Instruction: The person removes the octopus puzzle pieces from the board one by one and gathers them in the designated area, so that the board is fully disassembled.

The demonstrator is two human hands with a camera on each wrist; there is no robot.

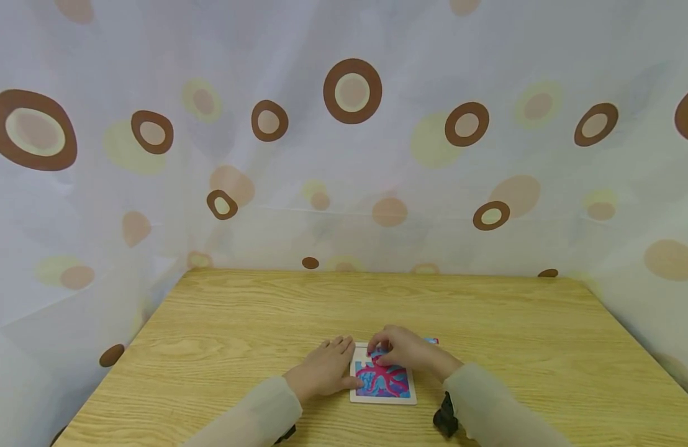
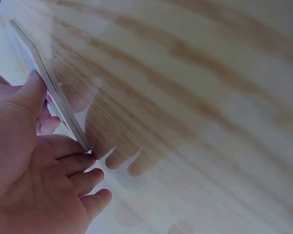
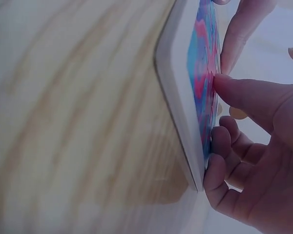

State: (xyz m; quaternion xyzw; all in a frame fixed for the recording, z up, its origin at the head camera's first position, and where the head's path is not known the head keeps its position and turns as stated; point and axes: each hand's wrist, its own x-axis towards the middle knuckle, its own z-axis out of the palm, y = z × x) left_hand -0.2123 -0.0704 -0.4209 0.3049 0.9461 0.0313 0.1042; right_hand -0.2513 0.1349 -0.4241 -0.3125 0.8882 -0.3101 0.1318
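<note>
While the left hand (image 1: 323, 369) lies fingers outstretched, thumb on the puzzle board (image 1: 384, 401) on the tabletop (image 1: 238, 329), the right hand (image 1: 407, 349) pinches a puzzle piece (image 1: 379, 352) at the board's far end; likely light, stiff and smooth, it is best held by its edges. Beyond lies a loose piece (image 1: 432, 340).

A small screened-off booth, fitted out as a tabletop recording station, is shown. The wood-grained worktop (image 1: 238, 323) is enclosed at the back and along both sides by pale, creased sheeting (image 1: 321, 161), printed with brown rings and with yellow and peach ovals. At left and right, the sheeting is carried down past the worktop's edges. A black wrist-worn device (image 1: 446, 417) is also seen. Whether a home, laboratory or office is screened off cannot be determined.
</note>
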